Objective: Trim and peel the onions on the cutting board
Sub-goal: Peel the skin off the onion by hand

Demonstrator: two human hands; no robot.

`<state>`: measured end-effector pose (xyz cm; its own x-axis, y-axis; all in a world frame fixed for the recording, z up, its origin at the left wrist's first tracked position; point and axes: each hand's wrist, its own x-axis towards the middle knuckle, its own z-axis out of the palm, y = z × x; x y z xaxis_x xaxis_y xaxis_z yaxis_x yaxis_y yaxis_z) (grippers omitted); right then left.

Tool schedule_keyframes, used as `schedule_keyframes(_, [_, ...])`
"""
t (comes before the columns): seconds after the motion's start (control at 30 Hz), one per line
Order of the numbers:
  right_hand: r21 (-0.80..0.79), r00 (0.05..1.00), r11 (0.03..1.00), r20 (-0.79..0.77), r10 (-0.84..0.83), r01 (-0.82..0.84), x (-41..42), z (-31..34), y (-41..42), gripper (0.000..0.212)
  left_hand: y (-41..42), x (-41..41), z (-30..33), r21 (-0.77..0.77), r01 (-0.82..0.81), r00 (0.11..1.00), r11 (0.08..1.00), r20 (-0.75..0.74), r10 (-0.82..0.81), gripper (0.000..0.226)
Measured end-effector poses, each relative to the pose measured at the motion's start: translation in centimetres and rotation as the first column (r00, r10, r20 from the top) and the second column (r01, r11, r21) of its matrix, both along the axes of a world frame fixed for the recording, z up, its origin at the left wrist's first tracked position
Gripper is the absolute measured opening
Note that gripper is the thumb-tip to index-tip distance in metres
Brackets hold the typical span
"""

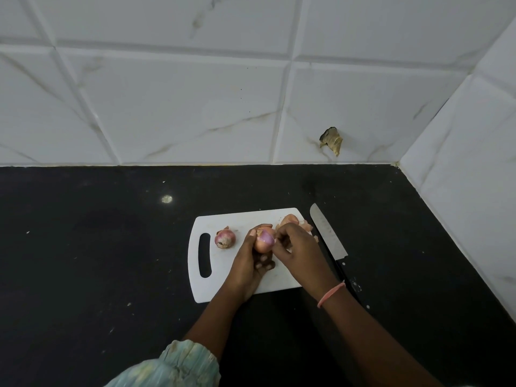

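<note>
Head view. My left hand holds a partly peeled onion over the middle of the white cutting board, fingers curled under and around it; this grip is closed on the onion. A patch of purple flesh shows on the onion's upper side, and the rest carries tan skin. My right hand meets the onion's right side with its fingertips pinched at the skin edge. I cannot tell how much skin sits between them.

A second onion, with its skin on, lies on the board left of the held one, just beside the handle slot and apart from my hands. Loose peels sit at the board's far right corner, partly hidden behind my right hand.

A knife lies on the black worktop just beside the board's right edge, blade tip pointing away from me. Its dark handle runs under my right forearm, which wears a pink wristband.

Edges: the tiled back wall meets the worktop beyond the board, with a strip of worktop between them. A tiled side wall closes the right, forming a corner. A broken patch marks the back wall above the knife. Open worktop extends to the left of the board. A pale green sleeve covers my left upper arm at the bottom edge.
</note>
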<state>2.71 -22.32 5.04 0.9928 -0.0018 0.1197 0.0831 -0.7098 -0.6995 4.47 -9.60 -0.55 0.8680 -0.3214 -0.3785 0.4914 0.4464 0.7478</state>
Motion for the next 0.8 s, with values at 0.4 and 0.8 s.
schedule_keyframes(0.4, [0.226,0.979,0.956,0.035,-0.200,0.187,-0.5,-0.9,-0.4,0.023,0.4,0.2,0.4,-0.121,-0.003,0.998,0.993,-0.060,-0.004,0.051])
schedule_keyframes(0.8, [0.270,0.977,0.942,0.031,-0.213,0.197,-0.4,-0.5,0.6,0.012,0.2,-0.2,1.2,0.062,0.003,0.999,0.998,0.052,-0.006,0.045])
